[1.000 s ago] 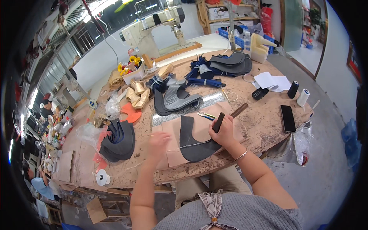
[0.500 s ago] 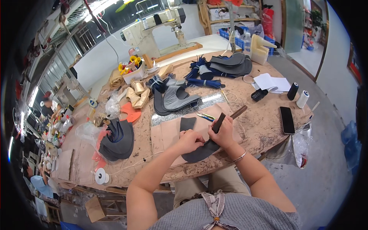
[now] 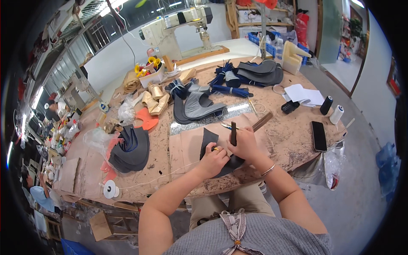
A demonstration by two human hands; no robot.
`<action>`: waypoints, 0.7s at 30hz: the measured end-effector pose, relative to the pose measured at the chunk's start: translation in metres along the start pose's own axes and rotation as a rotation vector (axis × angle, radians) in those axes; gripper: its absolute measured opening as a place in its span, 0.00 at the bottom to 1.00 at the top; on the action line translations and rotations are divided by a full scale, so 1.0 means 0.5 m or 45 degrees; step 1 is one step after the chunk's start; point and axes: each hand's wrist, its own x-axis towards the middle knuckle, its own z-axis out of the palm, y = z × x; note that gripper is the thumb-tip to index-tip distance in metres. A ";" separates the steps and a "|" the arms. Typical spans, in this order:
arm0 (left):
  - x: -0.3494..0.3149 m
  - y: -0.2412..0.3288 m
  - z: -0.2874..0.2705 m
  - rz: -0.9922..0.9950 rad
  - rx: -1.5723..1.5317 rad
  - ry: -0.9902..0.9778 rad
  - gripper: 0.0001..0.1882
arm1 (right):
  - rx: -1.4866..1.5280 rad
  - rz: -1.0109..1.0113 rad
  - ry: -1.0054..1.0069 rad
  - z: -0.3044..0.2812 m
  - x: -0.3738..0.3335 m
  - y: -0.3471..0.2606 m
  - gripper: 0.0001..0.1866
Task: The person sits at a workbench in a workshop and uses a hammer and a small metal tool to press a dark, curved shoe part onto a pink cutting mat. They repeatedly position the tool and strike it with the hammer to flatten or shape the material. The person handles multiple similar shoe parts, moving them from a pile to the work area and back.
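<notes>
Head view: near the workbench's (image 3: 297, 140) front edge, the left hand (image 3: 213, 161) presses closed on a dark leather piece (image 3: 209, 140) (thin, floppy; best pinned flat near the edge). The right hand (image 3: 243, 144) grips a dark-handled tool (image 3: 233, 133) upright. A second ago the left hand lay flat further left.

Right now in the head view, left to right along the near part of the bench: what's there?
White thread spool → stack of dark leather pieces → left hand on the dark leather piece → right hand gripping a dark tool handle → black phone.
</notes>
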 end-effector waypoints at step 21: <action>-0.015 -0.005 0.018 -0.233 -0.225 0.189 0.04 | -0.001 -0.192 0.022 0.003 -0.001 0.000 0.10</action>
